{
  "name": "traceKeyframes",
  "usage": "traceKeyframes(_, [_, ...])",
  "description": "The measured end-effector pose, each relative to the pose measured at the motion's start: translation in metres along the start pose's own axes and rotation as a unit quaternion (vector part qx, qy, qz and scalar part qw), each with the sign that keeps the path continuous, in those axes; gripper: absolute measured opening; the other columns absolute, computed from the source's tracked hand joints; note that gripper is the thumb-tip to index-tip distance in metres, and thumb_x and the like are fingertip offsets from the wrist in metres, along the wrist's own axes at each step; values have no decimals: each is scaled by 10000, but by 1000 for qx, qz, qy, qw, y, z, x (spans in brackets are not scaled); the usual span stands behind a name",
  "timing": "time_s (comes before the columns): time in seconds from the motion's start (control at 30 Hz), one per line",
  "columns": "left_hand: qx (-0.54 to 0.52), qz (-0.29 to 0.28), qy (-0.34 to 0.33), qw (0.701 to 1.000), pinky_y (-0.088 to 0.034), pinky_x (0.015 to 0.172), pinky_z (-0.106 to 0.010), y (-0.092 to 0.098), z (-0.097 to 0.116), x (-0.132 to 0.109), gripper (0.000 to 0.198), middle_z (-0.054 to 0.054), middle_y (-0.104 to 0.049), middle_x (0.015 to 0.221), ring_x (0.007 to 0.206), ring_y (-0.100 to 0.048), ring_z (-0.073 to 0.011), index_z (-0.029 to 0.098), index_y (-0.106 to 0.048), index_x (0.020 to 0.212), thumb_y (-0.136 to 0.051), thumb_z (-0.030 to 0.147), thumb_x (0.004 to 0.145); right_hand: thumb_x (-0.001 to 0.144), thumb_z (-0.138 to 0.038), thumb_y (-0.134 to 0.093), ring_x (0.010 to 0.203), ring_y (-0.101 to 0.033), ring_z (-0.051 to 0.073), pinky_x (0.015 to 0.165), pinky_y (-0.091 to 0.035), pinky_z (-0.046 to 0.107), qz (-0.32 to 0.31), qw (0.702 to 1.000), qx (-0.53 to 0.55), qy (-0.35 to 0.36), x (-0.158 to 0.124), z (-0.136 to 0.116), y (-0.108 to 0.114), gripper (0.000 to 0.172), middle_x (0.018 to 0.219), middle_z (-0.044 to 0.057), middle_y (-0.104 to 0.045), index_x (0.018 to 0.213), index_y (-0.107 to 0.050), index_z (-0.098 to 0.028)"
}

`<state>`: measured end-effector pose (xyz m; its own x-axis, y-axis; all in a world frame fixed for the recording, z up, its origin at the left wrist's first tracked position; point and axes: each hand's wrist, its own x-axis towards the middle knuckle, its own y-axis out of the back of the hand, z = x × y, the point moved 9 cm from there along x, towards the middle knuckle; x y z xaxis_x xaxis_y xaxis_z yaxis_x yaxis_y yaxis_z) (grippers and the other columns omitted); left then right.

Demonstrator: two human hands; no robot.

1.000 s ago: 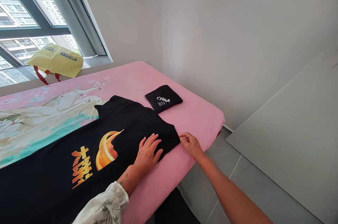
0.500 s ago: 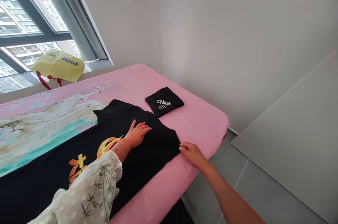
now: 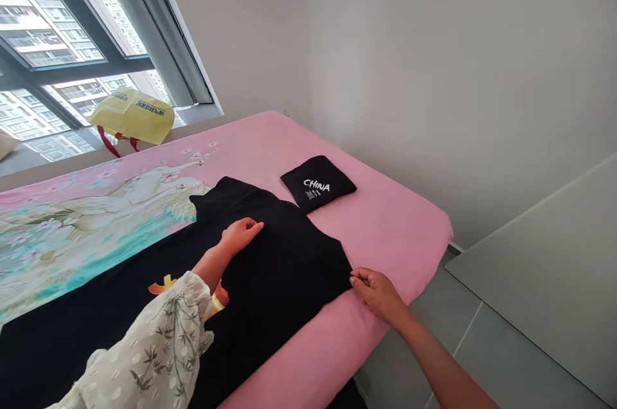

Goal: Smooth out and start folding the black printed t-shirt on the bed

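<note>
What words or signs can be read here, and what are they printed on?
"CHINA": white letters on the square black folded cloth; the tiny white lines beneath are too small to read.
Dark print on the yellow bag: too blurred to read.
Orange print on the black T-shirt: mostly hidden, unreadable.

A loose cream sleeve (image 3: 154, 345) of thin fabric, dotted with small pale spots and printed with dark green leafy sprigs, gathers into a ruffled cuff (image 3: 197, 293) above the left hand (image 3: 240, 235), while the right forearm (image 3: 443, 357) behind the right hand (image 3: 378, 296) is bare.
</note>
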<state>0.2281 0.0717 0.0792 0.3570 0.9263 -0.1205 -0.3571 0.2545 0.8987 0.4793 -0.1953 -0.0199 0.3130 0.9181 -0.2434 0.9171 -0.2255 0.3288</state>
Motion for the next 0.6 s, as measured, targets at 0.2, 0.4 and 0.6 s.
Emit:
traceKeyframes(0.2, [-125,-21,-1,992,-296,433,-236,-8,11,-8,389,56,-424,504,452,-374,-95,192,-540,589,-629,569,616,815,-426,-464,465,-363,91,460,-284,216,3,1000,3,-9,-1,1,0,270,537,-62,-416,842,-596,-192])
traceKeyframes(0.4, [-207,66,-18,976,-447,639,-270,26,11,-41,405,-56,-630,842,761,-562,-180,189,-526,554,-589,575,659,794,-455,-509,518,-362,94,502,-313,216,-3,1000,4,6,-2,-8,1,276,600,-46,-447,794,-597,-193])
traceKeyframes(0.6, [-242,134,-110,955,-467,713,-271,61,27,-75,397,-49,-668,848,844,-598,-201,183,-557,560,-524,516,774,811,-423,-485,506,-330,88,491,-276,213,-10,1000,-6,12,0,-4,1,256,570,-56,-408,750,-585,-196])
